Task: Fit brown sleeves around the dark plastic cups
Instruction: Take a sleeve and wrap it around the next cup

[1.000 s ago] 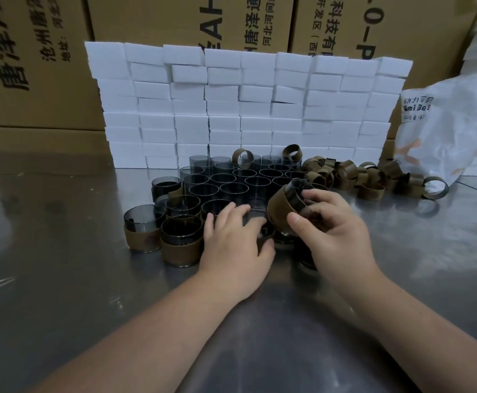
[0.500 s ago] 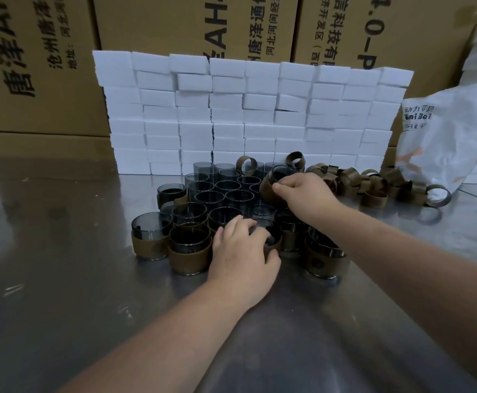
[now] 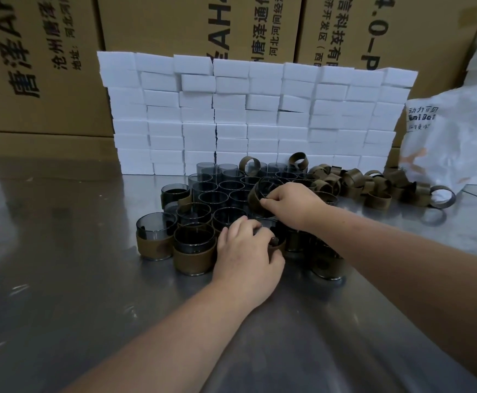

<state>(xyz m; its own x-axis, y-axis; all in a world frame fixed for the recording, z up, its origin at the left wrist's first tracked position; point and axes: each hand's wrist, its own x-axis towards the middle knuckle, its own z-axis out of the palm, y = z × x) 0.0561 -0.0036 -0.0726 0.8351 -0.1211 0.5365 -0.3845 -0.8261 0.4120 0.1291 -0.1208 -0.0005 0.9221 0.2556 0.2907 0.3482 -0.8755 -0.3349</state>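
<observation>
Several dark see-through plastic cups (image 3: 213,198) stand bunched on the steel table. Those in the front row, such as one sleeved cup (image 3: 194,252), wear brown sleeves. My right hand (image 3: 294,201) reaches over the bunch and grips a tilted cup with a brown sleeve (image 3: 255,195) round it, lifted above the bare cups. My left hand (image 3: 245,253) curls round a sleeved cup (image 3: 275,239) in the front row and hides most of it. A pile of loose brown sleeves (image 3: 367,185) lies to the right.
A wall of stacked white foam blocks (image 3: 248,114) stands right behind the cups, with large cardboard boxes (image 3: 41,63) behind it. A white plastic bag (image 3: 452,137) lies at the right. The steel table (image 3: 61,279) stretches bare to the left and front.
My right hand has carried the tilted sleeved cup away from me, from beside my left hand to over the back rows. My left hand has stayed on the front-row cup.
</observation>
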